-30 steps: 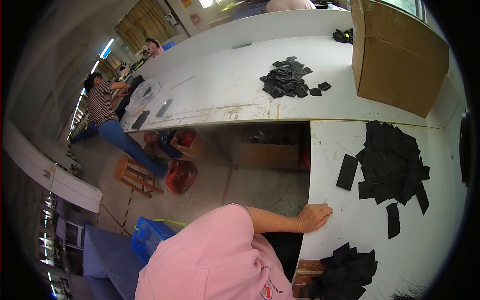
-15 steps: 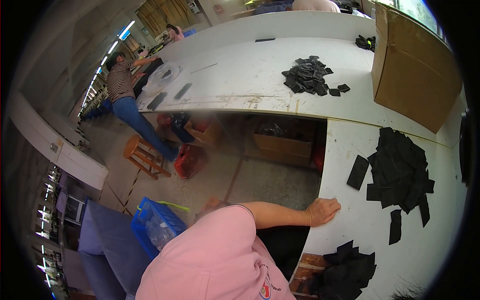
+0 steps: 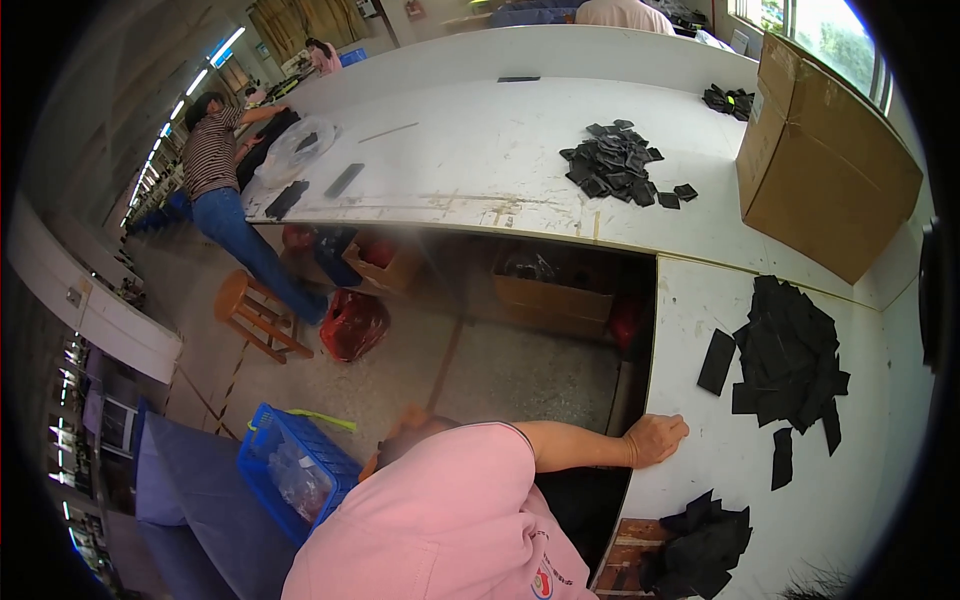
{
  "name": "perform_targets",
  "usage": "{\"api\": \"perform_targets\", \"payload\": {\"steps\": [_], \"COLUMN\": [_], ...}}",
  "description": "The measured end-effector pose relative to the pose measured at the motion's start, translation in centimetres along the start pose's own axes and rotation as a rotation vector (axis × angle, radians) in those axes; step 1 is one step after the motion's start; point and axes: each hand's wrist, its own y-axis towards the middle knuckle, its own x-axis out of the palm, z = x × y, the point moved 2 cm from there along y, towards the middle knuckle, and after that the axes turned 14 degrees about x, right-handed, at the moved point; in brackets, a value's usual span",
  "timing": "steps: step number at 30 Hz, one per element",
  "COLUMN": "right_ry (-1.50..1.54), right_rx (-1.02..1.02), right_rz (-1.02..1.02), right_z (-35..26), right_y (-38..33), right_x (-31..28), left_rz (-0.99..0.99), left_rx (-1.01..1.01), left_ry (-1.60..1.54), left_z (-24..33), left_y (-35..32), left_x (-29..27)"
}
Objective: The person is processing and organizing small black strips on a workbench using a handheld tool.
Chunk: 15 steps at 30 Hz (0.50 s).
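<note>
My left arm, in a pink short sleeve (image 3: pixel 430 520), comes in from the lower edge and bends to the right. My left hand (image 3: pixel 656 440) rests with curled fingers on the edge of the white table (image 3: pixel 690 300); nothing shows in it. To its right lies a big heap of flat black fabric-like pieces (image 3: pixel 790 350), with a loose piece (image 3: pixel 716 362) on its near-hand side. Closer in, a smaller black heap (image 3: pixel 700 555) lies beside a brown patch (image 3: pixel 630 555). My right hand is out of view. A blurred brown and dark shape (image 3: pixel 412 438) beyond the sleeve is unclear.
Another heap of black pieces (image 3: pixel 612 165) lies on the far table, left of a tall cardboard box (image 3: pixel 830 160). At the far left a person in a striped top (image 3: pixel 210 155) works by a wooden stool (image 3: pixel 262 318). A blue basket (image 3: pixel 300 470) and red bag (image 3: pixel 355 325) stand left.
The view has shifted a little, so the left side slides left and the near table drops lower. My left hand stays closed at the table edge; the black heaps look the same.
</note>
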Motion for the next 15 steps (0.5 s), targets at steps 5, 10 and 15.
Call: {"api": "perform_targets", "payload": {"steps": [5, 10, 15], "right_ry": [-1.238, -1.186, -1.217], "right_rx": [0.769, 0.792, 0.801], "right_rz": [-0.677, -0.644, -0.620], "right_z": [-2.7, -3.9, -3.0], "right_y": [-0.6, 1.3, 0.4], "right_x": [-1.8, -0.2, -1.4], "left_rz": [0.029, 0.058, 0.086], "left_rx": [-0.018, -0.011, -0.003], "left_ry": [0.004, -0.026, -0.058], "left_z": [-0.5, -0.5, -0.3], "left_y": [-0.7, -0.5, -0.3], "left_x": [-0.9, -0.6, -0.6]}}
